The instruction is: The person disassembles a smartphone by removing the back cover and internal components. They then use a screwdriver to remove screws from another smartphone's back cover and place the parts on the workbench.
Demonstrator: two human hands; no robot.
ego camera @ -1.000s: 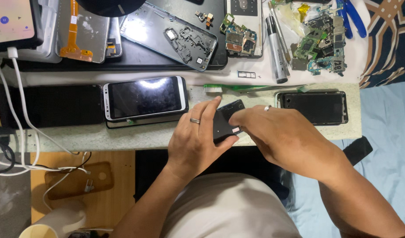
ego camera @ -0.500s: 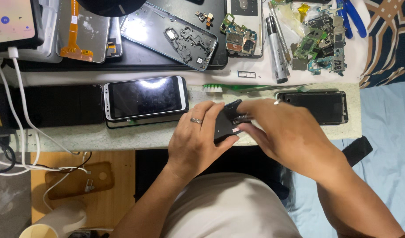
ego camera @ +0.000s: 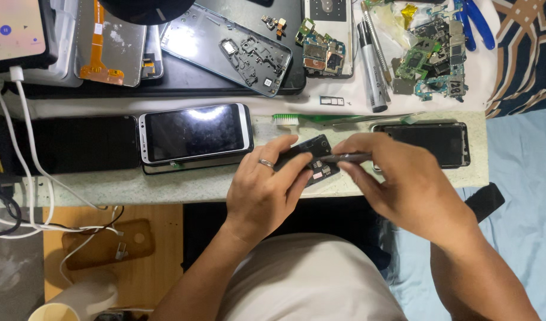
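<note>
That small black phone part [ego camera: 313, 156] you had was dark with bare circuitry showing, tilted over the worktop's front edge [ego camera: 166, 184]. Your left hand [ego camera: 267, 190] pinched it between thumb and curled fingers, while your right hand [ego camera: 404, 178] closed around a thin dark tool [ego camera: 344, 157] touching it. A silver-edged phone [ego camera: 194, 132] lay just left.

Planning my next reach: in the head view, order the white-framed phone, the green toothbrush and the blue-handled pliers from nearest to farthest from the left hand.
1. White-framed phone, just left of the left hand.
2. Green toothbrush, just beyond, above the hand.
3. Blue-handled pliers, far top right corner.
</note>
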